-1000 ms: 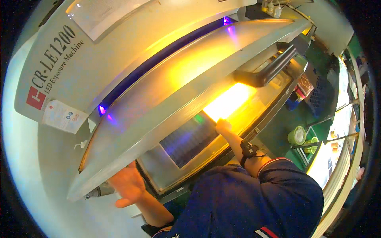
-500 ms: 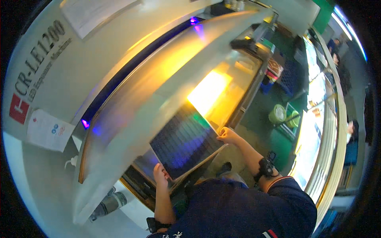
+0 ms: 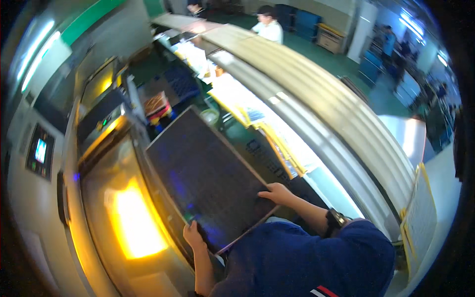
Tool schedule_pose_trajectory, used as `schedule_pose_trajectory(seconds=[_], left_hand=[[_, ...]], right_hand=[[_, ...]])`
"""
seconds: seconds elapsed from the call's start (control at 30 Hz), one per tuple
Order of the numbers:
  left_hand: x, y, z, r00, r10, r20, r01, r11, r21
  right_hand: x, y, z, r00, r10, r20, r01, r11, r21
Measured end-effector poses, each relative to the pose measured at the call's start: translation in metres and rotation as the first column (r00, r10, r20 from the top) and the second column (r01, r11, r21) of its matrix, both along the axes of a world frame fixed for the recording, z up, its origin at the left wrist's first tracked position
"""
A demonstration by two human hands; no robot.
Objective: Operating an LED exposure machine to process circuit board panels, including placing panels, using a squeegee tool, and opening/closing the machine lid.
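I hold a large dark rectangular panel [image 3: 208, 180] with thin pale edges in front of my body. Its surface carries faint blue and purple reflections. My left hand [image 3: 194, 236] grips the panel's left edge near the close corner, thumb on top. On the opposite side, my right hand [image 3: 278, 194] pinches the right edge, its fingers partly hidden beneath. Left of the panel lies the machine's glass bed [image 3: 101, 190], which glows yellow with a very bright patch. The panel's left edge runs close alongside the bed's frame, and I cannot tell whether they touch.
A small control screen [image 3: 40, 150] is set into the machine wall at left. To the right runs a long brightly lit bench [image 3: 237, 101] under a pale ribbed shelf [image 3: 316, 74]. A green bucket [image 3: 210, 117] stands beyond the panel. A person in white [image 3: 269, 30] is behind the bench.
The panel has come up off the machine bed and swung to the right, held in both hands. My view has turned right, toward the lit bench.
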State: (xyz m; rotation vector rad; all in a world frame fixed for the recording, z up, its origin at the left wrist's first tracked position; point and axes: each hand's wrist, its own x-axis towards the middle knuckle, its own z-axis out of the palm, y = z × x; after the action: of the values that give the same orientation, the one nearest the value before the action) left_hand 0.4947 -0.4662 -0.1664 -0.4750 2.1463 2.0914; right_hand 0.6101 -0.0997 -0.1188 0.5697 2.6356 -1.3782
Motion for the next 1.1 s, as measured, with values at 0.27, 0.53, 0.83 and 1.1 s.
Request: schedule_pose_trajectory(seconds=[0.27, 0.53, 0.83, 1.1], left_hand=[[-0.009, 0.243, -0.017, 0.560, -0.828, 0.017, 0.826, 0.557, -0.082], [0.003, 0.376, -0.020, 0.372, -0.918, 0.139, 0.906, 0.392, 0.162], [-0.045, 0.373, -0.020, 0.262, -0.942, 0.209, 0.823, 0.331, 0.461], [-0.170, 0.293, -0.061, 0.286, -0.844, 0.453, 0.830, 0.455, 0.323]], right_hand=[[0.231, 0.065, -0.057, 0.610, -0.792, -0.005, 0.782, 0.603, -0.160], [0.258, 0.055, -0.079, 0.073, -0.996, -0.053, 0.929, 0.087, -0.360], [0.184, 0.069, 0.003, -0.125, -0.880, -0.459, 0.991, -0.132, -0.019], [-0.030, 0.156, 0.085, 0.147, -0.971, -0.188, 0.297, 0.225, -0.928]])
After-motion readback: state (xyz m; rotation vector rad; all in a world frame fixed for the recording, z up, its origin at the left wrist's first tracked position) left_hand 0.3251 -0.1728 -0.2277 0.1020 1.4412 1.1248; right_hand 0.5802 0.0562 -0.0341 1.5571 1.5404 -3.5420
